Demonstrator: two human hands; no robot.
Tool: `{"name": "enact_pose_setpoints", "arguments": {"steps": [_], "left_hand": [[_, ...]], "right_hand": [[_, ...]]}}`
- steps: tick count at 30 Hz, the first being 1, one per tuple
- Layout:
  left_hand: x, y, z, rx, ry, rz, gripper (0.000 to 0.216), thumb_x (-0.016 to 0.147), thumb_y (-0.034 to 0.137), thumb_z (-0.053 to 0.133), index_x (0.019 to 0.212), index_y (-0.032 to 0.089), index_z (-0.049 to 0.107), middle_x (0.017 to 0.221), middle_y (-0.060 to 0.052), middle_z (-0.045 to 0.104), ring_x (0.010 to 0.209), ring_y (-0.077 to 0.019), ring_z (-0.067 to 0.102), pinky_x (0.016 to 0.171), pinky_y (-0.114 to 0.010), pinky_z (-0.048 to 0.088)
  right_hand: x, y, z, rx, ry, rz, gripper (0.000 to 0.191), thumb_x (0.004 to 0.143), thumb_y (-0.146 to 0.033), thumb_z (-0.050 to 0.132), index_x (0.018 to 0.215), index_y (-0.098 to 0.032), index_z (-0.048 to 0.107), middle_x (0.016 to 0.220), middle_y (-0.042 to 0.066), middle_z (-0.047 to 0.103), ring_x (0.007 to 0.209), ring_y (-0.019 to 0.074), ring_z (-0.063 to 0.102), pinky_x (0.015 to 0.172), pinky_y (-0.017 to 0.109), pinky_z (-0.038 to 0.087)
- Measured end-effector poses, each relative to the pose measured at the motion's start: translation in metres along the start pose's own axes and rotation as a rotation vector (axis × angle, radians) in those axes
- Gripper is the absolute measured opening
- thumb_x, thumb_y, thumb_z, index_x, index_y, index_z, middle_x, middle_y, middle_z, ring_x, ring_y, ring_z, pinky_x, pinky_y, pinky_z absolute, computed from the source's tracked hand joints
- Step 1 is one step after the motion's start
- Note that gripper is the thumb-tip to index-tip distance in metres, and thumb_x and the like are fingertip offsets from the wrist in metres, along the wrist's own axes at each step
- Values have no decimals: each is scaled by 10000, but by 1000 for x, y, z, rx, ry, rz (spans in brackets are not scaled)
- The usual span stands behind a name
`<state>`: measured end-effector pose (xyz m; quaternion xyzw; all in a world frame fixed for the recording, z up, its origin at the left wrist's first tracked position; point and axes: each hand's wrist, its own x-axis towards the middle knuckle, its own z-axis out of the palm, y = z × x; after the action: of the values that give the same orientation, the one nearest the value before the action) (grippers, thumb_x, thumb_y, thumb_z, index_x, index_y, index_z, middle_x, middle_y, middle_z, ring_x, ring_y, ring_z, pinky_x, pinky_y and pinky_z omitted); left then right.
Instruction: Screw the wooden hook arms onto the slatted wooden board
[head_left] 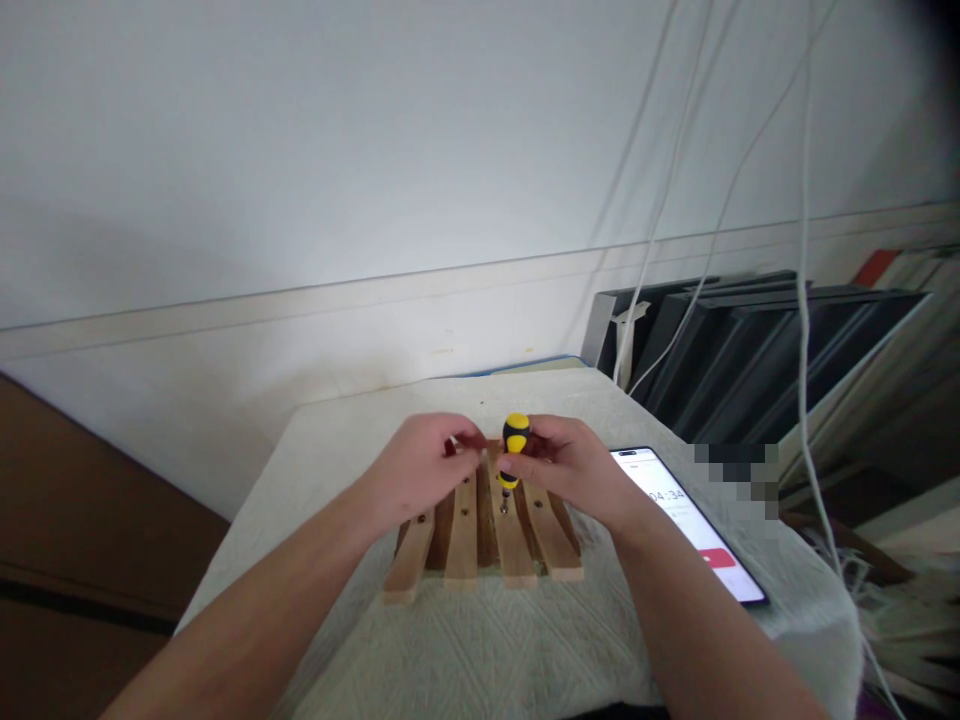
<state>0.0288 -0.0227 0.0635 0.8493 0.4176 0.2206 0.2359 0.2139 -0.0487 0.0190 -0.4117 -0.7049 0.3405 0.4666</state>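
Note:
A small wooden slat rack (480, 540) lies on a table covered with a white quilted cloth (465, 640). My right hand (566, 468) is closed around a stubby yellow-and-black screwdriver (514, 445), held upright with its tip on a screw in one slat. My left hand (420, 470) rests on the far left part of the rack, fingers pinched together near something small and red that I cannot make out.
A phone (694, 525) with a lit screen and a red button lies to the right of the rack. Dark flat panels (757, 350) lean behind the table at the right. White cables (806, 300) hang down there. A white wall stands behind.

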Motion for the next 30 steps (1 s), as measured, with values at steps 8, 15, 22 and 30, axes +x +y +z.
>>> {"name": "enact_pose_setpoints", "arguments": {"steps": [8,15,22,30], "left_hand": [[-16,26,-6,-132,445,205,265,702,337,694,890,158,640,846,-38,629,644,-97,525,465,-170,415],[-11,24,5,-79,431,238,88,742,240,668,769,158,646,717,-6,627,592,-77,527,503,-173,427],[-7,15,7,-185,380,256,134,784,254,617,864,154,655,775,-26,652,590,-72,529,486,-168,418],[-4,13,7,-169,336,291,133,777,273,643,804,152,692,713,-23,645,562,-72,520,479,-180,400]], "right_hand": [[-1,-5,4,-23,-32,-44,249,746,-394,670,699,-173,567,613,-30,503,558,97,455,507,234,367],[-1,-10,0,-230,-62,-181,215,738,-355,682,740,-172,570,638,-27,508,573,100,466,527,239,361],[-3,-17,-4,-164,-134,-176,65,797,-175,544,751,-173,589,640,-27,519,589,98,462,559,237,370],[-1,-10,1,-113,-88,-58,210,722,-321,691,769,-180,543,643,-45,479,565,92,435,507,227,350]]}}
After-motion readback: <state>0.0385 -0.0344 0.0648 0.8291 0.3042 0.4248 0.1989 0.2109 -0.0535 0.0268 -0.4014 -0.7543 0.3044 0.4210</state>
